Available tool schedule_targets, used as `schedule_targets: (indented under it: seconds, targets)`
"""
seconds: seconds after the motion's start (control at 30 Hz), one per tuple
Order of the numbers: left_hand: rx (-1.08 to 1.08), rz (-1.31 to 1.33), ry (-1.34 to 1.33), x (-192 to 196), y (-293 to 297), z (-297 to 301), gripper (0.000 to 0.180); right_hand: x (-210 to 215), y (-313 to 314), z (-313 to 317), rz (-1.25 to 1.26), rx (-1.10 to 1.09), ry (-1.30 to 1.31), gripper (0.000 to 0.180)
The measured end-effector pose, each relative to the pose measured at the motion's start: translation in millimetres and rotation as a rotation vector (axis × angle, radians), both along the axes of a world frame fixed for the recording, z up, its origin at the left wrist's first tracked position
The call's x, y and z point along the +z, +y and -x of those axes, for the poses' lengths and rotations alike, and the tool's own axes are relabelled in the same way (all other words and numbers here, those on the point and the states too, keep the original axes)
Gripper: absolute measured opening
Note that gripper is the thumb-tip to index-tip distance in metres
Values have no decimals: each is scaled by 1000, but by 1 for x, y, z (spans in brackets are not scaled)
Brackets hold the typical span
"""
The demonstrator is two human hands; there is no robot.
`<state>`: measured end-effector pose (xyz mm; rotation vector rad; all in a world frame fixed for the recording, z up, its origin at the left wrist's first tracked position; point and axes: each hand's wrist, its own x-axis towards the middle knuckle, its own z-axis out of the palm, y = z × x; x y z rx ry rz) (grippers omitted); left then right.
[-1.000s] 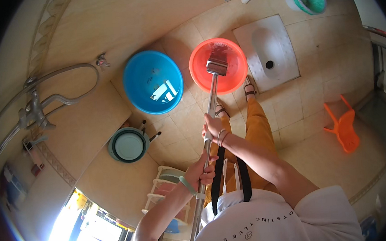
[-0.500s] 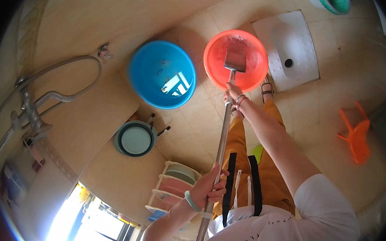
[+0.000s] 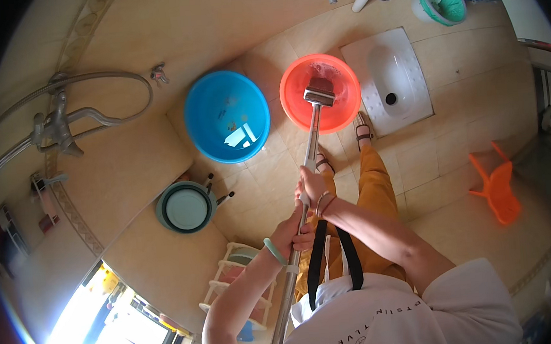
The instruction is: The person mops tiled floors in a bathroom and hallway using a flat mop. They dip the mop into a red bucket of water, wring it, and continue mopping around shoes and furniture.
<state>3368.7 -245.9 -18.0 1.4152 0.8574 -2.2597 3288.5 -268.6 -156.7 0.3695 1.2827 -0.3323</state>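
A sponge mop [image 3: 312, 137] with a long metal pole runs from beside my body into a red basin [image 3: 291, 103]. Its head rests in sudsy liquid there, a dark pad showing past the metal clamp. Around the upper pole, at a pale sliding grip, my right hand [image 3: 311, 183] is closed. Just below it, my left hand [image 3: 291, 231] wraps the same pole, the two hands almost touching. A blue basin [image 3: 199, 142] of water, with window light reflected in it, stands left of the red one.
Right of the red basin is a white squat toilet [image 3: 416, 83]. A green-lined bin [image 3: 423, 11] stands far right, an orange chair [image 3: 502, 190] nearer. Folding basins [image 3: 188, 208] hang on the left near a shelf rack [image 3: 214, 287]. A shower mixer [image 3: 59, 124] juts from the left wall.
My right hand has come back along the pole toward my left hand, bringing the sliding grip with it. The mop's pad looks narrower at the clamp. The whole view has shifted slightly.
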Motion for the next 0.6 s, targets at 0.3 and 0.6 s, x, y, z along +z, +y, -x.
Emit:
schedule_targets:
  seconds: [0.3,0.6]
  targets:
    - [19,-55,43,-1,-4,-4,50,13,1,-4,38,9,15,32]
    - [3,-140,82,4,-32,0,39,-103,-64,12,-14,131,87,32]
